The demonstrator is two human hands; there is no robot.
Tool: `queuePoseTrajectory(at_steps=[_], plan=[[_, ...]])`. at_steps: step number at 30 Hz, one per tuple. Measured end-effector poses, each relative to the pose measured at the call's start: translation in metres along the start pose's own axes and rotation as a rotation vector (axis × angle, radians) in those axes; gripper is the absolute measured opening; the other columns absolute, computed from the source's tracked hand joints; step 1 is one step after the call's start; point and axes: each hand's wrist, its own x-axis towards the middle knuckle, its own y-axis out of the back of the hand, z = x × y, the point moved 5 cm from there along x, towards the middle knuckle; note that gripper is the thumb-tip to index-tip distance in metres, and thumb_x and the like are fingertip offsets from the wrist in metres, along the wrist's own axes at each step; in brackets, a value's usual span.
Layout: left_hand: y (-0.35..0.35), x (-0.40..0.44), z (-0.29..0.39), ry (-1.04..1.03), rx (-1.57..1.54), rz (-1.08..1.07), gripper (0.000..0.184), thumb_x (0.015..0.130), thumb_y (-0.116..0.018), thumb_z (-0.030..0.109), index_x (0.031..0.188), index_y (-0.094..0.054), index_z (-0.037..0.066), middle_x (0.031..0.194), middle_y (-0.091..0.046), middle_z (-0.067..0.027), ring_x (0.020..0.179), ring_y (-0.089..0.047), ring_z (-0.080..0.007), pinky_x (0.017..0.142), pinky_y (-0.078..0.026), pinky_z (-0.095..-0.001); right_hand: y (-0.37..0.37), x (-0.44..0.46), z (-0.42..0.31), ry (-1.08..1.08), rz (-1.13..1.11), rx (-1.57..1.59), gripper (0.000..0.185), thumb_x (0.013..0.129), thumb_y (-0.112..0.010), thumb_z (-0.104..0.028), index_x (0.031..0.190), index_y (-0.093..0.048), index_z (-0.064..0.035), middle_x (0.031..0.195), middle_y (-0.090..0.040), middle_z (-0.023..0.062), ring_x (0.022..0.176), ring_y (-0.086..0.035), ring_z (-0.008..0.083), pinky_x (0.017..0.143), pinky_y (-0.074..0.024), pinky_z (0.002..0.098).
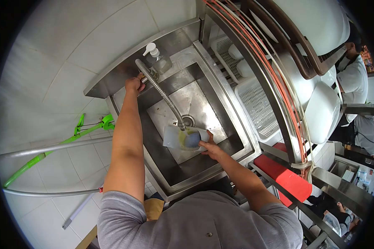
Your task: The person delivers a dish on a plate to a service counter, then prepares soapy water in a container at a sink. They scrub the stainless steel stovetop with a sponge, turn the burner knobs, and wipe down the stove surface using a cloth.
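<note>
While left hand (135,83) curls round tap (149,77), right hand (211,148) pinches container (171,137), basin (191,97) room around, inside steel rim (230,108)

Between my two forearms, the inside of the sink (166,110) lies open from above, except where the flexible spout (164,96) arches across it and comes down near the drain (188,121). I could pass on either side of that spout, over the bare sink floor. At the far corner, the pump bottle (159,62) stands just beside the tap and blocks that spot. The steel backsplash (124,66) closes off the far edge. On my right, the rack post (274,91) with its orange cables (265,54) bars a straight reach to the white basket (257,108).
</note>
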Motion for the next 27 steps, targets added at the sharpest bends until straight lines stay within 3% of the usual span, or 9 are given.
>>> queuePoseTrajectory(at_steps=[11,12,17,22,23,24,25,26,27], plan=[[0.002,0.001,-0.004,-0.062,0.051,0.116,0.035,0.082,-0.075,0.037,0.08,-0.071,0.002,0.068,-0.06,-0.0062,0.054,-0.057,-0.0156,0.048,-0.054,-0.0277,0.03,-0.022,-0.025,0.024,0.011,-0.114,0.094,0.085,-0.066,-0.024,0.149,0.002,-0.0404,0.146,-0.025,0.0125,0.13,-0.034,0.0322,0.099,-0.033,0.0596],[0.003,0.004,-0.005,-0.081,0.143,0.126,0.042,0.085,-0.069,0.046,0.081,-0.073,0.004,0.068,-0.065,-0.0103,0.056,-0.063,-0.0168,0.056,-0.056,-0.0316,0.033,-0.022,-0.027,0.03,0.0,-0.119,0.092,0.086,-0.065,-0.022,0.149,0.001,-0.0406,0.146,-0.026,0.0119,0.13,-0.035,0.0315,0.099,-0.0331,0.0596],[0.0,0.019,-0.011,-0.189,0.502,0.127,0.045,0.089,-0.057,0.051,0.078,-0.074,0.011,0.072,-0.069,-0.0124,0.065,-0.069,-0.0223,0.07,-0.054,-0.0389,0.037,-0.021,-0.034,0.054,-0.144,-0.019,0.083,0.09,-0.056,-0.014,0.149,-0.005,-0.0409,0.145,-0.028,0.0078,0.128,-0.038,0.0295,0.098,-0.034,0.0614],[-0.017,0.007,-0.014,-0.778,0.783,0.507,0.027,0.084,-0.064,0.03,0.077,-0.071,0.004,0.084,-0.065,-0.0191,0.076,-0.062,-0.0375,0.07,-0.049,-0.0462,0.024,-0.018,-0.04,0.083,-0.253,0.078,0.07,0.089,-0.055,-0.012,0.145,-0.021,-0.0371,0.148,-0.029,0.0063,0.132,-0.035,0.0335,0.094,-0.0402,0.0614],[-0.024,0.039,-0.031,-0.736,0.625,0.547,0.03,0.083,-0.064,0.029,0.075,-0.068,0.001,0.086,-0.064,-0.0215,0.083,-0.062,-0.0392,0.074,-0.049,-0.0469,0.022,-0.016,-0.039,0.057,-0.253,0.105,0.067,0.088,-0.055,-0.013,0.143,-0.024,-0.0362,0.148,-0.029,0.0066,0.133,-0.035,0.0341,0.094,-0.0421,0.0603],[-0.026,0.01,-0.014,-0.669,0.719,0.526,0.027,0.084,-0.064,0.028,0.085,-0.066,0.0,0.09,-0.064,-0.0214,0.092,-0.061,-0.0393,0.077,-0.049,-0.0477,0.021,-0.012,-0.037,0.058,-0.246,0.079,0.066,0.087,-0.057,-0.016,0.142,-0.027,-0.036,0.148,-0.029,0.0066,0.132,-0.036,0.0348,0.093,-0.0433,0.0605],[-0.033,0.035,-0.032,-0.474,0.526,0.547,0.03,0.086,-0.062,0.03,0.096,-0.062,0.002,0.096,-0.064,-0.02,0.099,-0.06,-0.0378,0.08,-0.05,-0.0479,0.021,-0.008,-0.033,0.055,-0.269,0.101,0.074,0.087,-0.061,-0.017,0.145,-0.019,-0.0374,0.147,-0.03,0.0078,0.131,-0.036,0.0333,0.09,-0.0452,0.0607],[-0.018,-0.03,0.0,-0.267,0.369,0.492,0.035,0.088,-0.06,0.033,0.104,-0.058,0.003,0.103,-0.063,-0.0187,0.099,-0.061,-0.0373,0.082,-0.05,-0.0485,0.02,-0.003,-0.032,0.05,-0.276,0.072,0.073,0.088,-0.059,-0.017,0.145,-0.019,-0.0374,0.147,-0.03,0.0076,0.131,-0.037,0.0333,0.089,-0.0463,0.0599],[-0.022,-0.025,-0.001,-0.225,0.356,0.472,0.035,0.089,-0.059,0.035,0.105,-0.059,0.004,0.107,-0.062,-0.0181,0.1,-0.062,-0.0367,0.083,-0.051,-0.0492,0.02,0.004,-0.031,0.051,-0.338,0.075,0.072,0.088,-0.057,-0.016,0.145,-0.019,-0.0377,0.147,-0.03,0.0074,0.13,-0.037,0.0338,0.089,-0.047,0.0593]])
